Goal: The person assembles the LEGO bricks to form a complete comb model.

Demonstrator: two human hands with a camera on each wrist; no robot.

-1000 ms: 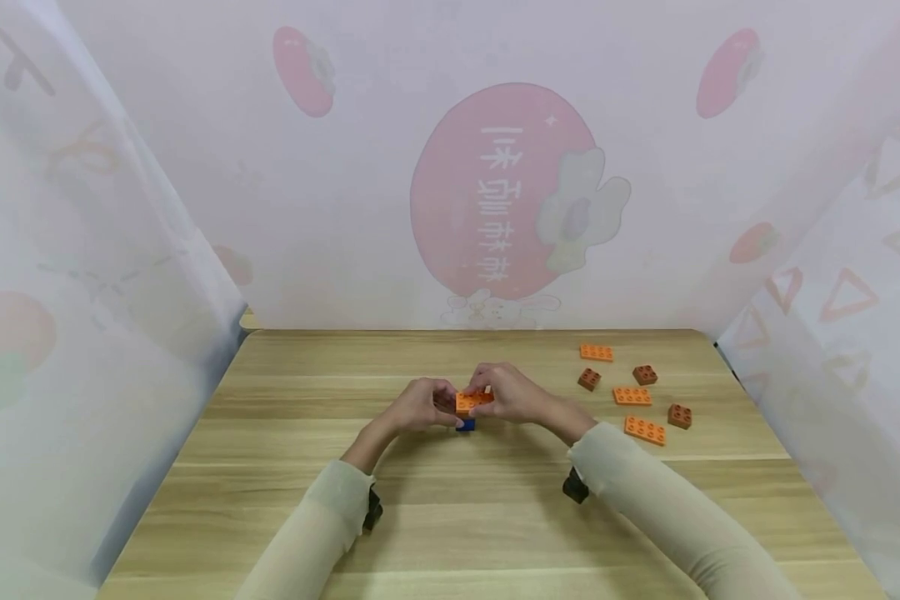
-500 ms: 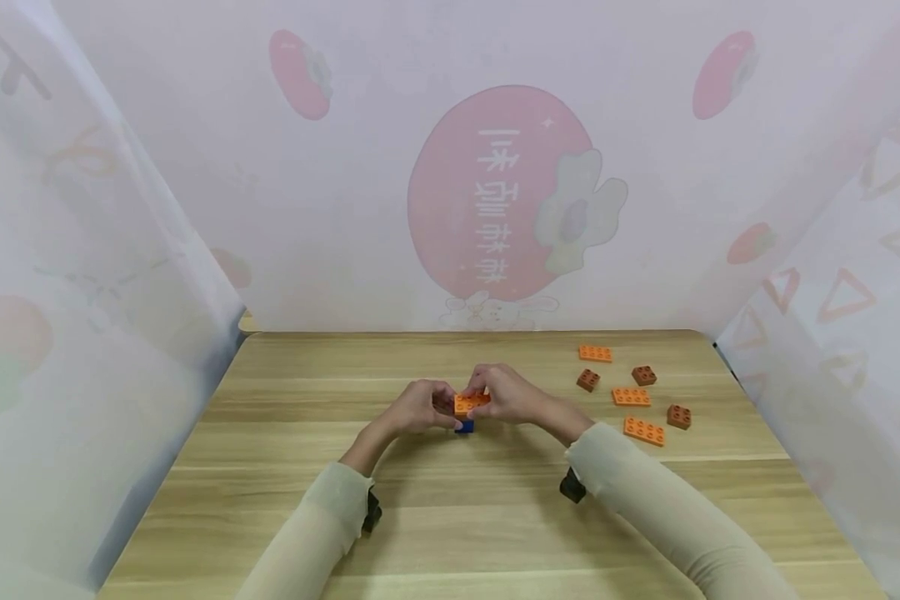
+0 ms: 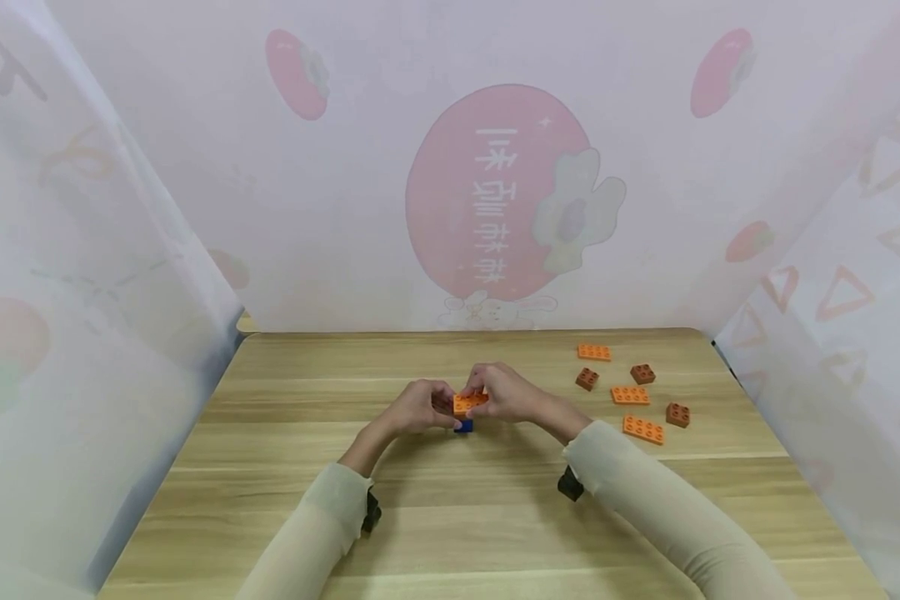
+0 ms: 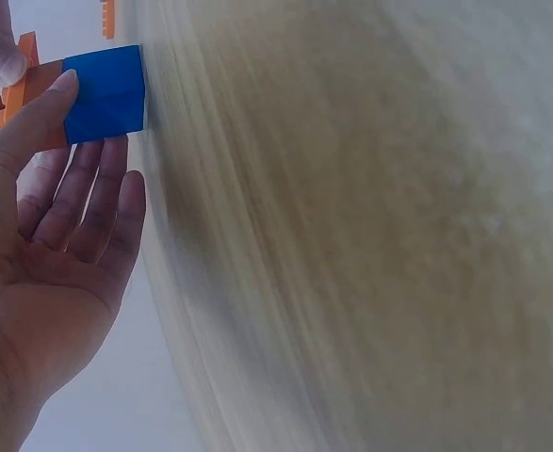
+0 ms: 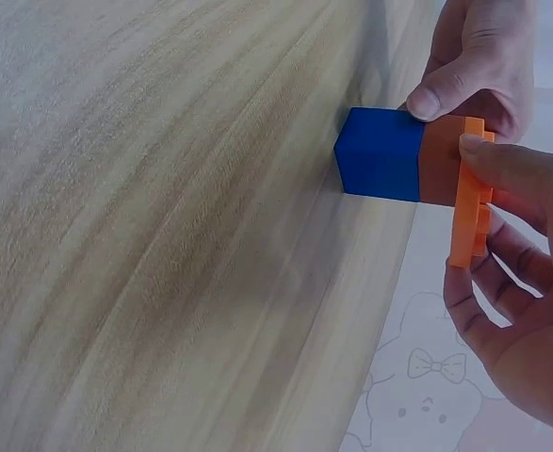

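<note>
Just ahead at twelve o'clock, I had the left hand [image 3: 416, 406] pinching a blue block [image 5: 380, 155] where it met the brown brick [image 5: 439, 160] above, while the right hand [image 3: 506, 392], nearer three o'clock, grasped the orange plate [image 5: 464, 212] capping that stack, whose long axis overhung that way. Farther out, between two and three, loose plates [image 3: 631, 396] and small bricks [image 3: 678, 415] lay scattered.

Left hand [image 3: 420, 406] and right hand [image 3: 506, 393] face each other below mid-frame, pinching. Both arms [image 3: 667, 504] slant inward from the bottom edge.
</note>
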